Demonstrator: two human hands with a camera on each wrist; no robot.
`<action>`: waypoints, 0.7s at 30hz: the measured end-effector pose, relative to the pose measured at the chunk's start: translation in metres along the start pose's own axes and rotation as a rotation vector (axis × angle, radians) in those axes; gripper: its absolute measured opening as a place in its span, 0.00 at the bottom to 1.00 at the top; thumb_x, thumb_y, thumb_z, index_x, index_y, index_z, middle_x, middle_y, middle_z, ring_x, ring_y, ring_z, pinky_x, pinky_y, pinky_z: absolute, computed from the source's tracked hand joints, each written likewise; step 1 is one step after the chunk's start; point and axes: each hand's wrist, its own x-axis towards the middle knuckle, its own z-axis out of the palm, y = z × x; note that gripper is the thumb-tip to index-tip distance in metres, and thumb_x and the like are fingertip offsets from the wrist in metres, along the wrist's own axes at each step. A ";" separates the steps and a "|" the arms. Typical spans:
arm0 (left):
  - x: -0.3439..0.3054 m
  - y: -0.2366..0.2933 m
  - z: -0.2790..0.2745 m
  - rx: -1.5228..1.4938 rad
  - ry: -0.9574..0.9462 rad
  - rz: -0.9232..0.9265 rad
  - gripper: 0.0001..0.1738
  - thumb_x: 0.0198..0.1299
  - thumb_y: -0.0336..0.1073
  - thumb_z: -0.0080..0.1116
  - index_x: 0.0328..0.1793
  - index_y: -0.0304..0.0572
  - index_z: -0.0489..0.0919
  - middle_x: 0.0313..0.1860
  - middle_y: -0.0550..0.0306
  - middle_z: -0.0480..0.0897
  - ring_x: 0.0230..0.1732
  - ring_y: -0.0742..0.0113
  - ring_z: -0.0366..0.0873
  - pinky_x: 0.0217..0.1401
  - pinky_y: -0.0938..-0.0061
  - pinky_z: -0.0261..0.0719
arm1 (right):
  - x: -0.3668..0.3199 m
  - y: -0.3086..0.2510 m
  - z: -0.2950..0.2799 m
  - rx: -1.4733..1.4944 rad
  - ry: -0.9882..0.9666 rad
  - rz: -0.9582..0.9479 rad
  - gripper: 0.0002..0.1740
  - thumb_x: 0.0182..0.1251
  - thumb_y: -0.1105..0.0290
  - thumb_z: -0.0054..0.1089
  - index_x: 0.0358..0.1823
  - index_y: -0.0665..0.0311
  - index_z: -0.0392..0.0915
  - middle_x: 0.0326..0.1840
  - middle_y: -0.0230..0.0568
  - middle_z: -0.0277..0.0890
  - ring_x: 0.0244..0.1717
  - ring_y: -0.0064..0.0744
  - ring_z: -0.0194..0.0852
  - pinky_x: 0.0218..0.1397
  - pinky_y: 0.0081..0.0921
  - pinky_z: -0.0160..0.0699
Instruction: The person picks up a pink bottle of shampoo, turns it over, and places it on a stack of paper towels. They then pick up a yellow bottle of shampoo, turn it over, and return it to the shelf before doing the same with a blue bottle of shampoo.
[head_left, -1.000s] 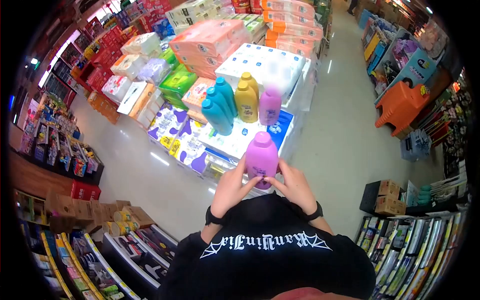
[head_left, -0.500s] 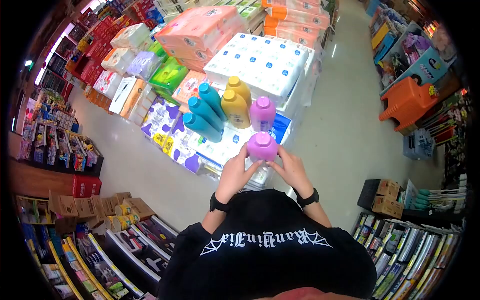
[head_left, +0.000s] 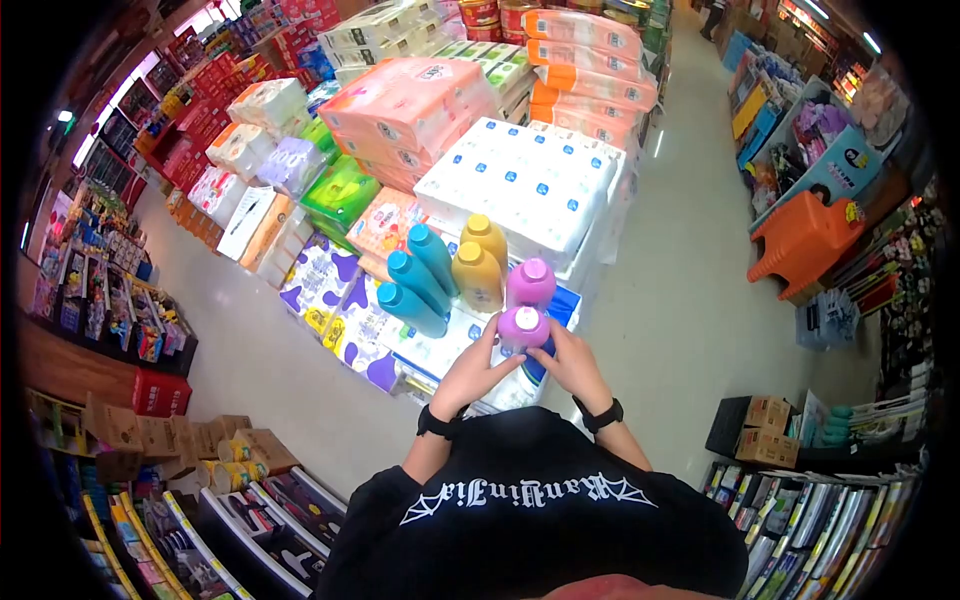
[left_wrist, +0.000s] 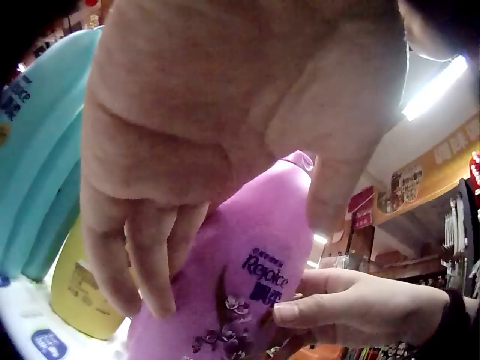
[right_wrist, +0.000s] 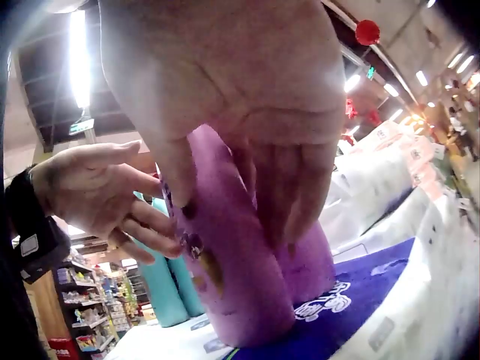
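Note:
Both hands hold a purple shampoo bottle at the near edge of the stack of tissue packs. The left hand grips one side, and the right hand grips the other. The label reads "Rejoice" in the left wrist view. In the right wrist view its base sits at a blue-printed pack. Right behind it stands a second purple bottle. To the left are two yellow bottles and, further left, three teal bottles in a slanting row.
A large white tissue pack rises behind the bottles, beside pink packs. An aisle floor runs along the right, with an orange plastic stool beyond. Shelves with goods stand close behind the person on both sides.
The hands have moved the held purple bottle forward, away from the body, up to the other purple bottle. The head view has tilted a little. The teal and yellow bottles keep their places on the packs.

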 end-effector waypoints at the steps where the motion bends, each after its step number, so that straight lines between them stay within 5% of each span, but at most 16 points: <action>1: 0.000 0.001 -0.001 -0.007 -0.003 0.009 0.42 0.65 0.43 0.63 0.79 0.43 0.53 0.69 0.39 0.71 0.70 0.48 0.71 0.73 0.60 0.67 | 0.000 -0.001 -0.001 0.004 0.001 0.003 0.29 0.64 0.60 0.65 0.64 0.60 0.70 0.56 0.52 0.79 0.53 0.54 0.79 0.54 0.42 0.79; 7: -0.003 -0.005 0.002 0.019 0.078 0.052 0.44 0.64 0.43 0.65 0.80 0.39 0.54 0.71 0.42 0.70 0.72 0.53 0.67 0.72 0.62 0.65 | -0.001 -0.010 -0.013 0.117 0.040 -0.078 0.29 0.63 0.57 0.66 0.62 0.63 0.71 0.55 0.52 0.78 0.55 0.52 0.79 0.56 0.39 0.77; 10: -0.002 -0.003 0.003 -0.002 0.090 0.050 0.46 0.62 0.44 0.65 0.78 0.30 0.53 0.72 0.32 0.66 0.74 0.44 0.64 0.73 0.62 0.63 | -0.003 -0.016 -0.019 0.138 0.047 -0.074 0.29 0.64 0.56 0.66 0.61 0.65 0.71 0.56 0.53 0.78 0.56 0.51 0.78 0.58 0.39 0.76; 21: 0.002 -0.022 -0.009 -0.076 -0.095 0.073 0.45 0.64 0.42 0.64 0.80 0.40 0.51 0.72 0.41 0.67 0.72 0.51 0.67 0.72 0.60 0.67 | -0.003 -0.011 0.015 -0.029 0.141 -0.065 0.31 0.60 0.56 0.68 0.60 0.67 0.71 0.55 0.55 0.77 0.56 0.56 0.75 0.59 0.43 0.74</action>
